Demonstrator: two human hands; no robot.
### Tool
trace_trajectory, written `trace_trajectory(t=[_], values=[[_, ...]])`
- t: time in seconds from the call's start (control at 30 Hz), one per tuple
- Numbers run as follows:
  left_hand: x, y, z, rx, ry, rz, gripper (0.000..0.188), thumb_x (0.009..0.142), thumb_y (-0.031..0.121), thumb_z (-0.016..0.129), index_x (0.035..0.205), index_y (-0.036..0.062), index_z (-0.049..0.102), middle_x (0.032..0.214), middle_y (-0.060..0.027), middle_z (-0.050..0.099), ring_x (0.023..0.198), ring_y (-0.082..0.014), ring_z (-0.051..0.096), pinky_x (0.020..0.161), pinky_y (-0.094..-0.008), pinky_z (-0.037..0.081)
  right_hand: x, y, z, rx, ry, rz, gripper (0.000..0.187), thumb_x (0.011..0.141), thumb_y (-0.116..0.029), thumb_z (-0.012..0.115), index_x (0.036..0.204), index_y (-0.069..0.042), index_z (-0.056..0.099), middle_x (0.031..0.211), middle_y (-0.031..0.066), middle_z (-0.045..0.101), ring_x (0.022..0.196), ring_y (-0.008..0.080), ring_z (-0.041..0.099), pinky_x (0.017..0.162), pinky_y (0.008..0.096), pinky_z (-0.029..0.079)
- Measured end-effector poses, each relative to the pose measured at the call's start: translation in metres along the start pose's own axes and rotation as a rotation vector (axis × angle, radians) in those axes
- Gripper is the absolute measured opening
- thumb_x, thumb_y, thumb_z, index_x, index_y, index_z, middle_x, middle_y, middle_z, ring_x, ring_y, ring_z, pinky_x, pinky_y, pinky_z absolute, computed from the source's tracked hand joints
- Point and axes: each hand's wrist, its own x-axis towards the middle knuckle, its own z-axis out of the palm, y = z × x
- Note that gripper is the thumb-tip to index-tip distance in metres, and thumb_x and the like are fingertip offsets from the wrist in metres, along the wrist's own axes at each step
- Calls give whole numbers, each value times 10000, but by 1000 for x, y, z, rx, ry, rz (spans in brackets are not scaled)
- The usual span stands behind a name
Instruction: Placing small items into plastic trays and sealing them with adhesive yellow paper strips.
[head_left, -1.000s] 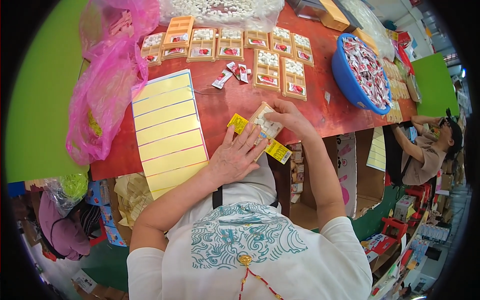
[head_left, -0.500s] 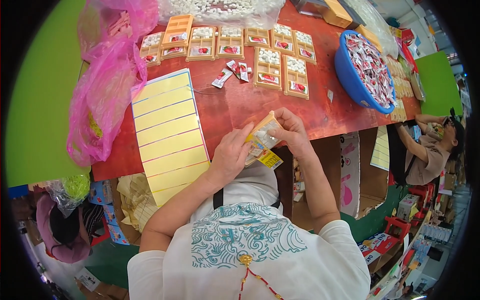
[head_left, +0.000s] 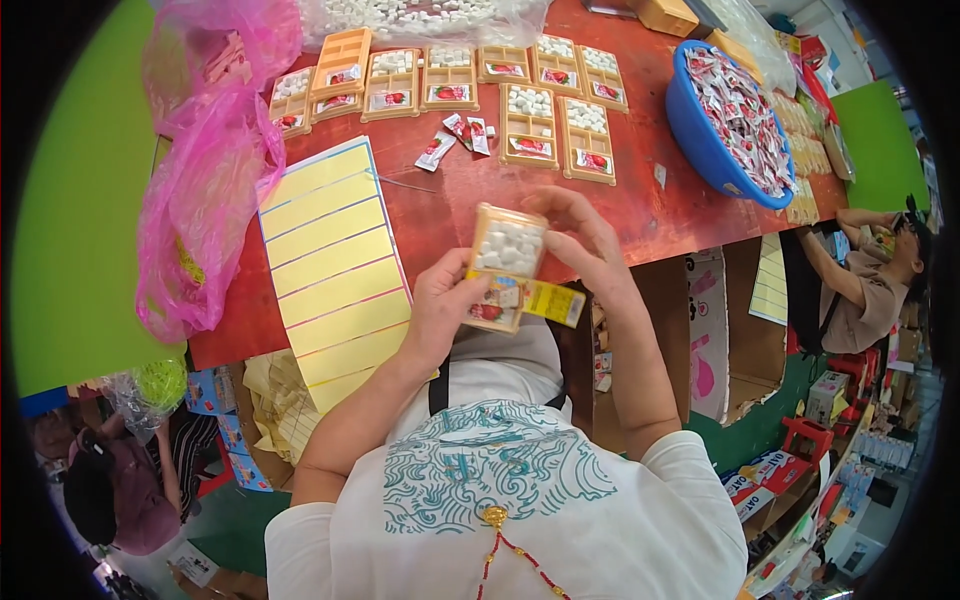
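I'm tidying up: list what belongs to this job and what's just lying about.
Apparently in use:
- held peach plastic tray of white cubes
- yellow striped paper sheet
- blue plastic basin of sachets

Probably lying about:
- red-and-white cardboard box
- red plastic stool

Smooth plastic held tray (head_left: 515, 213), glossy plastic bowl (head_left: 688, 140), matt paper sheet (head_left: 335, 270), crinkled plastic pink bag (head_left: 205, 230).

The surface (head_left: 440, 225) is mottled red. At the clock's centre, a pale orange tray (head_left: 512, 213) with white cubes (head_left: 508, 249) and a yellow label (head_left: 552, 302). Blue basin (head_left: 700, 165) at two o'clock; vivid pink bag (head_left: 205, 215) at ten; yellow sheet (head_left: 335, 275), ruled in blue and pink, at nine. At six, a teal-swirled white shirt (head_left: 495, 475).
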Motion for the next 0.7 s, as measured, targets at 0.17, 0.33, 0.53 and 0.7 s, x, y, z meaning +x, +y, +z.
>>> trace_trajectory(t=[0.17,0.33,0.53,0.7], values=[[0,1,-11,-165,166,186,227,901,38,533,1117,-28,555,1018,-85,662,883,-111,638,796,-268,523,-34,6,-10,-38,15,141,359,868,-209,602,1156,-4,539,1074,25,558,1028,98,514,876,240,408],[0,1,-11,-216,91,195,234,894,42,551,1120,-21,558,1035,-88,657,918,-126,635,810,-268,523,-48,37,-4,152,46,189,142,893,-101,586,1000,-8,588,895,-12,604,835,50,547,769,215,438],[-8,-4,-23,-352,-111,112,302,846,-4,568,1148,-2,560,1113,-80,632,998,-156,615,873,-315,503,-34,19,26,344,-59,141,103,900,-42,567,981,0,613,908,3,627,868,81,575,793,262,467],[-12,5,-23,-381,-207,110,363,838,-13,512,1200,-16,542,1165,-100,605,1076,-195,581,965,-348,438,-32,10,37,-342,-56,-339,198,814,-1,561,1005,-9,614,956,113,602,839,250,600,741,316,453]])
